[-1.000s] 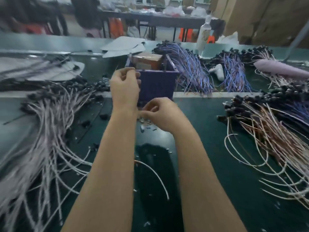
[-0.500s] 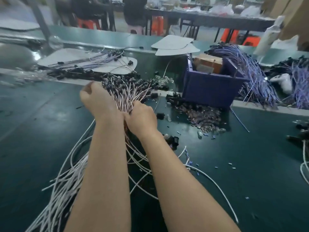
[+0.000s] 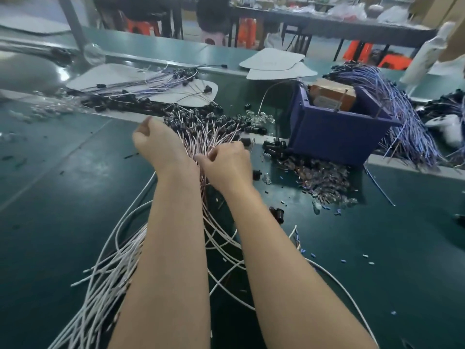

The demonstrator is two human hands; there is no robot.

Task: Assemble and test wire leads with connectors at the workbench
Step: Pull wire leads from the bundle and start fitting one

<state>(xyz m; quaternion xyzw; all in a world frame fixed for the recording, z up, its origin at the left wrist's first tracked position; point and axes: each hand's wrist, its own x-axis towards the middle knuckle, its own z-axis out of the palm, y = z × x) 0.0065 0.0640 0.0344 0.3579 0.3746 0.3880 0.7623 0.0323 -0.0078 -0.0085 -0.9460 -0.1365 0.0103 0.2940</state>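
Note:
A thick bundle of white and pink wire leads [image 3: 118,270] with black connectors [image 3: 201,122] at the far ends lies fanned across the green bench. My left hand [image 3: 161,147] is curled against the left side of the bundle near the connectors. My right hand [image 3: 226,165] sits on the bundle's right side, fingers curled and pinching among the wires. Which lead each hand holds is hidden by the hands themselves.
A blue bin [image 3: 337,127] holding a brown box stands right of the hands, with a heap of small parts [image 3: 319,180] in front. Blue wire leads [image 3: 402,114] pile behind it. White sheets [image 3: 274,64] and more leads lie farther back. People sit at distant tables.
My view and both hands have swung left from the blue bin to the white lead bundle. Over the last half second the hands stayed on the bundle, shifting only slightly.

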